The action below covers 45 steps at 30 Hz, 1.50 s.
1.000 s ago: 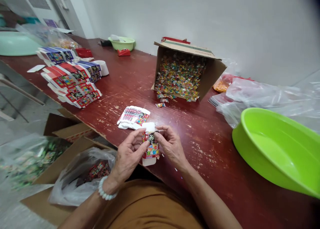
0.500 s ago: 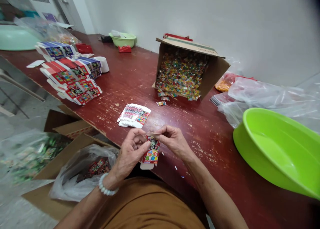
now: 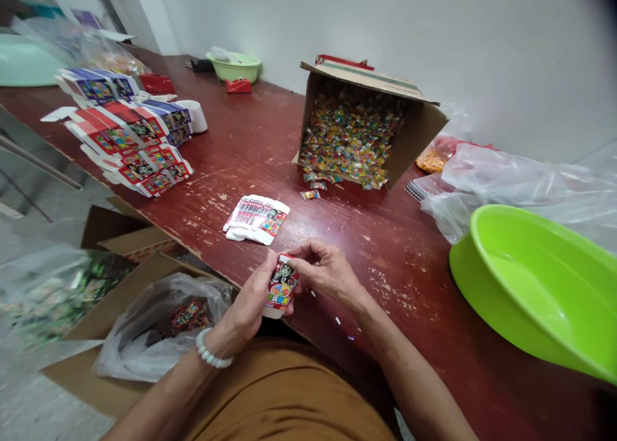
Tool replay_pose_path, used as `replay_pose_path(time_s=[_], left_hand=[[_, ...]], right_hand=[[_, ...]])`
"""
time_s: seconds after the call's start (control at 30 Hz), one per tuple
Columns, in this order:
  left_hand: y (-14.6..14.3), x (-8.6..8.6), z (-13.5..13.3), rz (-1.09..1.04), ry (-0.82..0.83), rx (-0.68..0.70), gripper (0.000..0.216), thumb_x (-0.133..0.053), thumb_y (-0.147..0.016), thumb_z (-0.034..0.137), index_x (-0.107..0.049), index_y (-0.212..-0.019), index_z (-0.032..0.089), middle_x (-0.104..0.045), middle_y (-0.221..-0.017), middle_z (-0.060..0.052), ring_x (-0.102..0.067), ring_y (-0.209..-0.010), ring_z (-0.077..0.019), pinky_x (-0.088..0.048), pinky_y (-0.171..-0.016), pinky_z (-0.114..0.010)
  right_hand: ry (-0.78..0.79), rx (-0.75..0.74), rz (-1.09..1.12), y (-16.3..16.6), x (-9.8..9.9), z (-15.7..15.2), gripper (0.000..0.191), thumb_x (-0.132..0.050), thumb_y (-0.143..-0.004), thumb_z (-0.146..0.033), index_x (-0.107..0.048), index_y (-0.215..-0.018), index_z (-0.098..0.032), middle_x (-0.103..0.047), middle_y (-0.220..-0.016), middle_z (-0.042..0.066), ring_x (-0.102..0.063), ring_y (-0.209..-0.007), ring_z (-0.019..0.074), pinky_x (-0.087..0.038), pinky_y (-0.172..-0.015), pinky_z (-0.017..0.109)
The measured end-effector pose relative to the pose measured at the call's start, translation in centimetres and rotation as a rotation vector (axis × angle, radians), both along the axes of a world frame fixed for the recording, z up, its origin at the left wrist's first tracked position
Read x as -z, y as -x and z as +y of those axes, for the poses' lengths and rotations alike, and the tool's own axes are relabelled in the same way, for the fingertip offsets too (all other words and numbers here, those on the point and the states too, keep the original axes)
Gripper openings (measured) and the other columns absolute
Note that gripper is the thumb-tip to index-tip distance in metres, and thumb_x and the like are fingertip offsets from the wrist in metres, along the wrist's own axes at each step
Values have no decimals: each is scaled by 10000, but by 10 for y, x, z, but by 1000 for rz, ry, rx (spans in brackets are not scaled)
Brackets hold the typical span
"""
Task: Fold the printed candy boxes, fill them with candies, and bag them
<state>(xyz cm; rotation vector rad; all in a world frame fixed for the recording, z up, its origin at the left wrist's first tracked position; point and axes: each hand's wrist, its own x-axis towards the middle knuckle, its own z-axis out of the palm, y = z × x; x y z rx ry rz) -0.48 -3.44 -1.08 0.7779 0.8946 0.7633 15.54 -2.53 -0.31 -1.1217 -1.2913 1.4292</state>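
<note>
**Desk:** Head view, centre frame: who has the small printed carton (image 3: 282, 285)?

**Photographer:** Both hands. The left hand (image 3: 253, 299) cradles it, thumb along one edge, fingers wrapped underneath with tips emerging at the other side. The right hand (image 3: 325, 270) pinches the upper corner, thumb on the printed face and fingers behind. The carton is held over the near edge of a worn red table (image 3: 400, 248).

**Desk:** What has just changed?

**Photographer:** The upper flap (image 3: 285, 258). A second ago it stood straight out, white; half a second ago the right hand had it bent, nearly edge-on. Now just a white strip shows beside the right thumb. The left hand has also closed farther around the carton.

**Desk:** Meaning for the work?

**Photographer:** The top end looks folded over, though whether it is fully tucked cannot be told. The lower flap (image 3: 273, 313) still juts out, so that end appears unclosed.

**Desk:** And nearby?

**Photographer:** A fanned stack of cartons (image 3: 258, 219), lying where it was, just beyond the hands; farther back, a cardboard box (image 3: 421, 142) on its side, full of wrapped sweets (image 3: 349, 139).
</note>
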Motion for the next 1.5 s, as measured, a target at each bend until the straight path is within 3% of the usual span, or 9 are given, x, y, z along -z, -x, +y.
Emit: replay_pose_path(time_s=[0.17,0.27,0.5,0.7,0.93,1.17,1.3,1.4,1.5], left_hand=[[4,5,4,68,-89,29,678,-466,-856,758,-686,-930,121,-690,-689,-66,-590,-447,-130,-472,-439,-226],[7,8,7,84,-102,34,669,-474,-874,730,-704,-947,106,-690,-686,-71,-582,-440,-120,-458,-439,-219],[6,8,11,106,-68,64,727,-508,-863,722,-609,-1318,165,-668,-676,-38,-562,-444,-117,-437,-418,-204],[11,10,20,145,-149,95,716,-439,-911,701,-625,-1330,150,-676,-745,-70,-577,-521,-116,-481,-473,-207],[12,8,27,106,-81,56,773,-442,-887,733,-595,-1361,143,-671,-703,-68,-574,-473,-123,-454,-425,-204],[5,14,29,-37,35,-77,688,-499,-896,681,-487,-1423,238,-650,-734,-19,-579,-473,-127,-470,-447,-227],[6,9,20,-184,138,-114,621,-648,-863,574,-456,-1381,291,-694,-892,-38,-676,-699,-179,-539,-635,-275],[11,8,12,-237,196,-54,544,-709,-853,480,-515,-1312,263,-721,-1001,-90,-674,-861,-202,-538,-739,-294],[19,12,6,-196,246,-8,449,-780,-803,415,-606,-1170,223,-714,-1065,-105,-652,-814,-183,-537,-707,-296]], right_hand=[[75,5,88,0,-8,7,268,-793,-739,-412,-695,-783,-167,-715,-677,16,-619,-461,131,-484,-442,238],[35,-47,66,-4,-8,5,280,-760,-785,-444,-716,-859,-177,-726,-733,27,-634,-492,143,-503,-485,262],[-477,-67,-405,-14,-13,9,125,-661,-885,-310,-720,-802,-237,-727,-899,62,-645,-865,213,-498,-832,372],[-198,-75,-245,-9,-16,22,119,-686,-853,-329,-730,-843,-219,-712,-734,1,-611,-573,130,-461,-539,246],[37,-251,10,-3,-16,35,226,-719,-838,-421,-731,-862,-197,-718,-789,27,-641,-566,145,-529,-560,292],[-175,-121,-110,3,2,28,211,-638,-918,-429,-761,-1020,-292,-640,-1105,75,-626,-952,204,-548,-663,290],[-170,-172,-288,-17,14,80,250,-572,-957,-407,-749,-1052,-259,-690,-1022,51,-636,-929,203,-528,-846,358],[-339,161,-666,-35,23,144,269,-524,-960,-301,-717,-1124,-211,-666,-1141,96,-584,-1073,249,-454,-989,422],[-312,301,-1121,-47,35,190,363,-568,-917,-260,-660,-1257,-173,-553,-1320,176,-518,-1174,323,-421,-1005,464]])
